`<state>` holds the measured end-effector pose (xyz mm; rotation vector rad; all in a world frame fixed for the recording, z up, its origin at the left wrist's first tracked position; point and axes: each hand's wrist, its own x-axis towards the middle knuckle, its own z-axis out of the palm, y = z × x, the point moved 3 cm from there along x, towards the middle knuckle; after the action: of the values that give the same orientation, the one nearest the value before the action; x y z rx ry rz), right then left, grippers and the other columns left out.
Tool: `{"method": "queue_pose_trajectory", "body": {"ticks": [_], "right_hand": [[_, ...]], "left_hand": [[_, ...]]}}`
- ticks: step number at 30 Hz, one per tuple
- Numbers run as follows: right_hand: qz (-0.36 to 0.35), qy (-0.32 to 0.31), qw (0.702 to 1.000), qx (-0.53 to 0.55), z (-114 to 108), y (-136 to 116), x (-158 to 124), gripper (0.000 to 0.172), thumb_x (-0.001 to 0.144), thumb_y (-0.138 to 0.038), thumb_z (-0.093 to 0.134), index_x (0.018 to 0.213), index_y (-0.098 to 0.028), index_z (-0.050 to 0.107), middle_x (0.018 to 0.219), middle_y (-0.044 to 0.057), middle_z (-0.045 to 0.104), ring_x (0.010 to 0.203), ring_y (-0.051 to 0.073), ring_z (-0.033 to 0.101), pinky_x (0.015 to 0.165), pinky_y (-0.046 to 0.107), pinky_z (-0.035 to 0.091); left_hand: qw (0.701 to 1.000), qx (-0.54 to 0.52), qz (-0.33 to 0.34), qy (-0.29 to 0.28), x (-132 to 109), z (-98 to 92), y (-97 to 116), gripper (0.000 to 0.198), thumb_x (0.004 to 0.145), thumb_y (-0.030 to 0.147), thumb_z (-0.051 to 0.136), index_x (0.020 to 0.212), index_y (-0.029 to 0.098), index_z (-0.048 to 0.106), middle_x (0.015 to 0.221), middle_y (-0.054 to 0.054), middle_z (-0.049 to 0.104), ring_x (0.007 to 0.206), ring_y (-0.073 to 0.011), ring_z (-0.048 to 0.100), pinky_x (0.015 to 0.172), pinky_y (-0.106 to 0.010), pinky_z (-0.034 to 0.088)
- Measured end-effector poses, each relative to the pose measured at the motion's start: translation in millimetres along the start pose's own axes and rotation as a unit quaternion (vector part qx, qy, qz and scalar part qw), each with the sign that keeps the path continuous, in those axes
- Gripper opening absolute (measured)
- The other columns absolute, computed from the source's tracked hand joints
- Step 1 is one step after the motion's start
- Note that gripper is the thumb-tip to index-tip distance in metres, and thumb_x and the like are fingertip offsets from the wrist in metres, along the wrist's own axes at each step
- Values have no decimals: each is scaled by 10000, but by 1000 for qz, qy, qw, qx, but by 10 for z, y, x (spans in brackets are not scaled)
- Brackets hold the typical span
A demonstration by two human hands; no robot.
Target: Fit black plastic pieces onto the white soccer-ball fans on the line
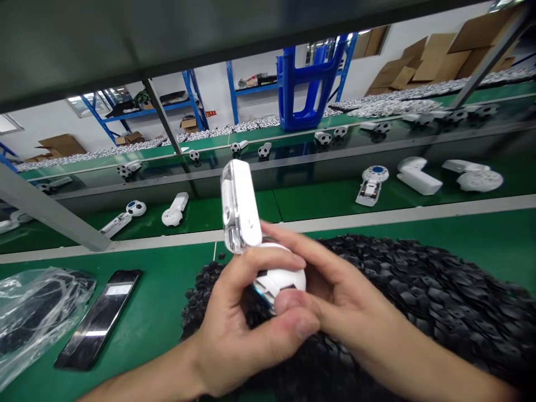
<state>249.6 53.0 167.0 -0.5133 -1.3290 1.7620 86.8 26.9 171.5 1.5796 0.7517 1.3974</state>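
Note:
A white device with a football-patterned round head (285,278) and a flat white arm in a clear cover (247,206) is held up in front of me. My left hand (247,318) wraps round the head from the left, its thumb across the front. From the right, my right hand (326,285) grips the same head, with fingers behind and thumb on the near side. The clear-covered arm points up and away. Beneath both hands spreads a large heap of small black plastic pieces (419,290). The underside of the head is mostly hidden by my fingers.
A phone (100,318) and a clear plastic bag (42,312) lie at left on the green bench. Beyond a metal rail, similar white devices (372,184) sit on a green conveyor (288,206). A slanted post (50,206) stands left; a shelf overhangs above. A blue stool (310,89) stands behind.

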Motion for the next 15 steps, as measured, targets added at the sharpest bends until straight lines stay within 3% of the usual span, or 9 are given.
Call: {"method": "queue_pose_trajectory", "body": {"ticks": [2,3,5,7,9,11,15], "right_hand": [[-11,1,996,-92,-136,-42,50,612,1046,-394,849,1600,-425,593,1512,20,739,1218,185,813,1006,301,694],[-15,-11,984,-177,-197,-42,74,533,1085,-431,785,1582,-395,597,1467,31,754,1180,191,819,968,307,701],[-9,-52,924,-378,-288,31,108,291,1121,-381,703,1404,-313,726,1295,47,809,1108,222,822,933,334,689],[5,-93,846,-525,-344,196,113,148,1021,-176,757,1128,-246,832,1111,68,839,1038,284,830,897,371,663],[4,-115,803,-585,-373,395,99,274,831,28,772,949,-207,853,990,89,847,925,341,844,804,386,642],[-12,-133,770,-623,-389,576,82,321,755,88,722,844,-200,832,876,75,835,807,339,842,700,355,615],[-71,-146,741,-651,-424,728,88,384,802,79,637,908,-241,821,916,44,843,794,263,845,675,283,622]], "left_hand": [[995,-91,-24,11,38,-48,38,312,1007,398,850,1296,332,755,1260,-20,792,916,-168,756,840,-287,648],[992,-123,-29,30,64,-84,66,341,1024,383,829,1338,342,703,1266,-24,796,894,-171,778,811,-288,667],[986,-148,-33,72,121,-160,120,437,1044,320,795,1413,366,565,1215,-26,802,855,-193,819,754,-302,696],[984,-145,-58,85,169,-206,136,538,1066,300,763,1481,380,430,1183,-30,796,870,-224,850,771,-338,718],[980,-149,-118,61,194,-214,94,602,1088,379,745,1534,381,341,1139,-32,787,873,-230,859,802,-357,720],[972,-155,-173,29,196,-212,25,680,1068,518,754,1554,358,306,1064,-35,780,823,-221,844,772,-344,707],[968,-130,-215,11,167,-232,-66,808,991,673,784,1564,316,341,895,-4,721,648,-156,696,555,-228,562]]}}
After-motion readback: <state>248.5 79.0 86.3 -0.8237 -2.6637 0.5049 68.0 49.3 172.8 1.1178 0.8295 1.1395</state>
